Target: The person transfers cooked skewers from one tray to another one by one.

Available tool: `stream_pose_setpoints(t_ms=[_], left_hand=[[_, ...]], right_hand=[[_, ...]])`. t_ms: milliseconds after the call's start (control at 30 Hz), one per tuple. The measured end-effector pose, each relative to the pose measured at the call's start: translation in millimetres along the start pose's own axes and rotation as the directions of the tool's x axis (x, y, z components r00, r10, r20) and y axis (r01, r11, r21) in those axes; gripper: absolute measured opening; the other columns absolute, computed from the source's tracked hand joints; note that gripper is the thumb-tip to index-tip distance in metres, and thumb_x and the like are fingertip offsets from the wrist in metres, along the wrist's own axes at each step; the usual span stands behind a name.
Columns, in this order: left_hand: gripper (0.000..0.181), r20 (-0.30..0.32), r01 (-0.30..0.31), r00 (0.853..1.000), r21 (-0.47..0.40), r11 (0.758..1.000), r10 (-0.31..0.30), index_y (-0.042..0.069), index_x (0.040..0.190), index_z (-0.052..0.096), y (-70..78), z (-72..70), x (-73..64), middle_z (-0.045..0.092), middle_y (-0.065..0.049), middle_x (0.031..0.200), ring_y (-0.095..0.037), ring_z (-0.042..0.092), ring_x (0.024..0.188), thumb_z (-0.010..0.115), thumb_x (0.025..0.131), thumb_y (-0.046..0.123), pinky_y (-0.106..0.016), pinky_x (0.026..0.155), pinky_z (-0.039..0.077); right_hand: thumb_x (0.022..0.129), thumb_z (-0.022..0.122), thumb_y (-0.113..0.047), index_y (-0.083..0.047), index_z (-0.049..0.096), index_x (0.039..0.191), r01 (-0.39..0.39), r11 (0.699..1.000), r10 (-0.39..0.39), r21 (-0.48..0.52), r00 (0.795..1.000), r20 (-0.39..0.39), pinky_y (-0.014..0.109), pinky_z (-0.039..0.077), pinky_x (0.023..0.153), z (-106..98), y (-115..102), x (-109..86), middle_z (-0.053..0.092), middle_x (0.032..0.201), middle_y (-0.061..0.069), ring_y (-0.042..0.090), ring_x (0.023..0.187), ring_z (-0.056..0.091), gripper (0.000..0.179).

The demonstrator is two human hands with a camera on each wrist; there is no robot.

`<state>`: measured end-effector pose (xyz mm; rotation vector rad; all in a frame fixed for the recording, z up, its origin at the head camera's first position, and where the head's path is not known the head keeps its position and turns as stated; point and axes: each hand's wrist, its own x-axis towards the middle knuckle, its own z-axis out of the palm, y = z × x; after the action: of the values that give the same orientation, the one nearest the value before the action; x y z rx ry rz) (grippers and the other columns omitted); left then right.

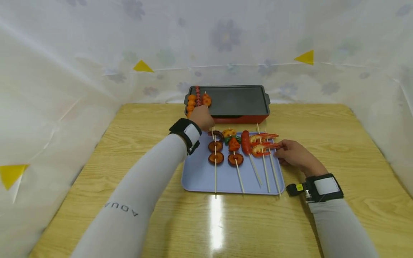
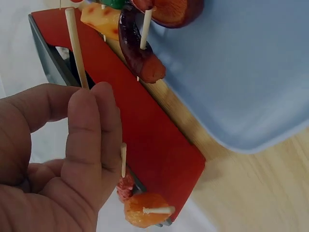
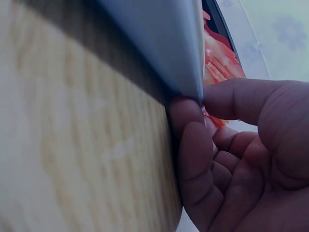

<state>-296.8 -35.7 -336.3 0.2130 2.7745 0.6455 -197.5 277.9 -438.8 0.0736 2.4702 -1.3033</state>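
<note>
Over the left end of the grill [image 1: 238, 102], my left hand [image 1: 201, 117] pinches the bare stick [image 2: 77, 48] of a skewer, whose browned orange piece [image 1: 206, 100] lies at the grill's left side. Beside it are a skewer of orange balls [image 1: 191, 102] and a thin reddish-pink skewer [image 1: 198, 95]. My right hand [image 1: 292, 154] grips the right rim of the pale blue tray [image 1: 196, 179], thumb above and fingers below. Close to that hand lie shrimp skewers [image 1: 262, 145] and a sausage skewer [image 1: 246, 142].
On the tray's left half lie a skewer with mushroom-like slices [image 1: 216, 158] and a mixed skewer [image 1: 234, 144]. Several stick ends reach past the tray's front rim. The wooden table [image 1: 135, 143] surrounds the tray, and a patterned white sheet [image 1: 226, 43] hangs behind the grill.
</note>
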Motion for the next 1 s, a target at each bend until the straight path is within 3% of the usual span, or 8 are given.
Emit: stream_pose_setpoints(t_ms=[100,233,467,633,700,767,867,1000], left_hand=[[0.009,0.029,0.045,0.999,-0.062,0.997,-0.044,0.002,0.093,0.068,3.0,-1.3,-2.6,0.066,-0.011,0.090,-0.023,0.066,0.073,0.064,0.092,0.010,-0.026,0.054,0.050],[0.012,0.044,0.073,0.997,-0.072,0.995,-0.070,0.005,0.082,0.066,7.6,0.3,-1.8,0.061,-0.008,0.079,-0.018,0.056,0.061,0.063,0.093,0.010,-0.025,0.051,0.043],[0.029,0.037,0.029,0.999,0.056,0.998,-0.031,0.010,0.066,0.050,12.4,7.6,2.1,0.043,-0.004,0.069,-0.017,0.037,0.058,0.057,0.094,0.009,-0.027,0.051,0.030],[0.031,0.018,0.001,1.000,0.039,0.999,-0.002,0.009,0.065,0.048,13.1,17.2,2.3,0.036,-0.003,0.065,-0.016,0.032,0.053,0.056,0.094,0.006,-0.027,0.048,0.028],[0.021,-0.008,-0.009,1.000,0.013,1.000,0.009,0.006,0.073,0.055,11.6,20.6,2.8,0.043,-0.004,0.066,-0.016,0.037,0.052,0.057,0.094,0.005,-0.026,0.047,0.031],[0.005,-0.025,-0.012,1.000,-0.026,1.000,0.011,0.001,0.092,0.060,9.1,23.2,3.2,0.051,-0.007,0.075,-0.017,0.045,0.054,0.058,0.094,0.005,-0.026,0.048,0.038],[0.038,-0.041,-0.028,0.999,-0.082,0.996,0.025,-0.004,0.128,0.050,4.8,25.4,3.0,0.060,-0.013,0.092,-0.019,0.055,0.061,0.060,0.093,0.007,-0.028,0.052,0.045],[0.047,-0.054,-0.050,0.998,-0.122,0.991,0.043,-0.004,0.133,0.043,0.6,25.2,-2.3,0.060,-0.015,0.095,-0.022,0.057,0.067,0.062,0.092,0.009,-0.030,0.056,0.044]], right_hand=[[0.098,0.056,-0.012,0.006,0.050,0.116,0.002,1.000,-0.002,-0.008,1.000,-0.001,0.030,0.051,0.064,0,-1,0.3,0.057,0.097,0.013,0.020,0.079,0.057,0.027],[0.097,0.057,-0.012,0.006,0.050,0.117,0.006,1.000,-0.006,-0.013,1.000,-0.001,0.030,0.051,0.065,0,-1,0.8,0.057,0.099,0.014,0.020,0.081,0.057,0.028],[0.097,0.057,-0.011,0.007,0.049,0.116,-0.001,1.000,0.001,-0.011,1.000,-0.004,0.031,0.051,0.064,-2,1,-0.3,0.056,0.094,0.012,0.020,0.079,0.057,0.027],[0.097,0.057,-0.011,0.007,0.049,0.117,-0.008,1.000,0.008,-0.009,1.000,-0.007,0.031,0.051,0.064,-2,1,-0.4,0.056,0.093,0.011,0.020,0.079,0.057,0.028],[0.097,0.058,-0.011,0.007,0.050,0.116,-0.007,1.000,0.007,-0.008,1.000,-0.008,0.031,0.051,0.064,-2,1,-0.2,0.056,0.092,0.011,0.020,0.079,0.057,0.027],[0.097,0.058,-0.011,0.007,0.050,0.116,-0.004,1.000,0.004,-0.009,1.000,-0.009,0.031,0.051,0.064,-3,1,0.2,0.057,0.092,0.011,0.020,0.078,0.057,0.027],[0.097,0.058,-0.011,0.007,0.050,0.116,-0.007,1.000,0.007,-0.010,1.000,-0.010,0.031,0.051,0.064,-3,2,0.5,0.057,0.093,0.011,0.020,0.079,0.058,0.027],[0.097,0.056,-0.010,0.007,0.049,0.118,-0.013,1.000,0.013,0.011,1.000,0.000,0.031,0.051,0.065,-2,4,0.6,0.058,0.093,0.011,0.019,0.079,0.058,0.028]])
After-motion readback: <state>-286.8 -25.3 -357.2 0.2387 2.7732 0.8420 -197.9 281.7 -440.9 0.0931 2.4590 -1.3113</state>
